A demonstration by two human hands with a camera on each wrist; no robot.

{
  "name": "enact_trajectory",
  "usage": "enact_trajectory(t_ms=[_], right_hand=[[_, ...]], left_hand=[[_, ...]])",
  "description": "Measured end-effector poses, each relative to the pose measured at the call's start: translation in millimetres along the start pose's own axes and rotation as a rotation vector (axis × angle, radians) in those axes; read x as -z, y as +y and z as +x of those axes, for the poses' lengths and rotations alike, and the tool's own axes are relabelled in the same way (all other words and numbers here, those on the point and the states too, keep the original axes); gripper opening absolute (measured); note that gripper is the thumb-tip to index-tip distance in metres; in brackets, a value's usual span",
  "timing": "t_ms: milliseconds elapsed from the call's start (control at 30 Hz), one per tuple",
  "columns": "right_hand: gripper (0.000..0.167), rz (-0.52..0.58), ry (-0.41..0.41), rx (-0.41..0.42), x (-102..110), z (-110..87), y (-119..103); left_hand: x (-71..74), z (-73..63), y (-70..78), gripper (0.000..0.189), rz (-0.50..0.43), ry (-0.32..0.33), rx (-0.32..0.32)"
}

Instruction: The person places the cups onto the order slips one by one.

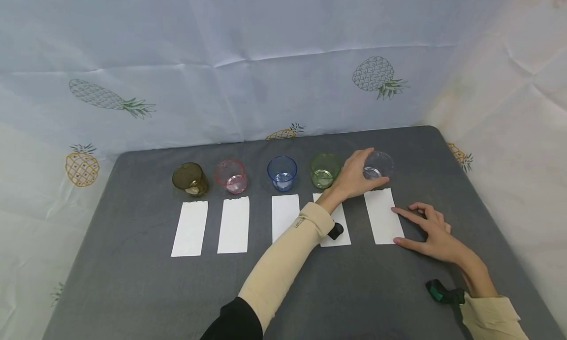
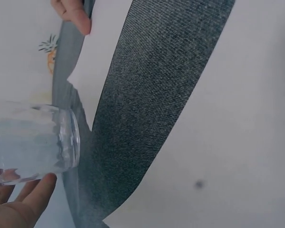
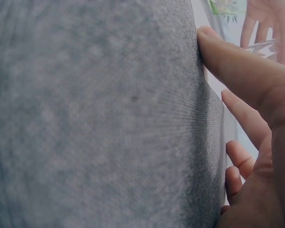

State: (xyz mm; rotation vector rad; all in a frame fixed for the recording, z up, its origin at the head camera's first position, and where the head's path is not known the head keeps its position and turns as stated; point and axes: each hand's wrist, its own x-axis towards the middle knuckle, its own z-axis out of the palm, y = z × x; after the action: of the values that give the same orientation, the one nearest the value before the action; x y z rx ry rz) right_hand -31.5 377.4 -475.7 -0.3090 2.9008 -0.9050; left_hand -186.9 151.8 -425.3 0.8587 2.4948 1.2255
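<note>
My left hand point(image 1: 352, 175) reaches across to the right end of a row of glasses and holds a clear glass point(image 1: 381, 164) between thumb and fingers. In the left wrist view the glass point(image 2: 35, 142) shows with fingertips on its side. Just below it lies the rightmost white paper slip point(image 1: 384, 219). My right hand point(image 1: 436, 236) rests by that slip, its index fingertip and thumb tip at the right edge and its other fingers loosely bent. Nearest to my left wrist is a green glass point(image 1: 322, 169), standing behind another white slip point(image 1: 342, 231) partly covered by the sleeve.
Further left stand a blue glass point(image 1: 282, 173), a pink glass point(image 1: 231, 176) and a brown glass point(image 1: 190, 178). White slips point(image 1: 233, 225) lie in front of them on the grey table point(image 1: 133, 261). Pineapple-print cloth point(image 1: 248, 30) hangs behind the table's back edge.
</note>
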Motion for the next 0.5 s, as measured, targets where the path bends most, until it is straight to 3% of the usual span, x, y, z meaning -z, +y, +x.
enact_trajectory(t_ms=[500], right_hand=[[0.075,-0.003,-0.010,-0.016,0,-0.6,0]], left_hand=[[13.0,-6.6,6.7,0.086,-0.016,0.037,-0.075]])
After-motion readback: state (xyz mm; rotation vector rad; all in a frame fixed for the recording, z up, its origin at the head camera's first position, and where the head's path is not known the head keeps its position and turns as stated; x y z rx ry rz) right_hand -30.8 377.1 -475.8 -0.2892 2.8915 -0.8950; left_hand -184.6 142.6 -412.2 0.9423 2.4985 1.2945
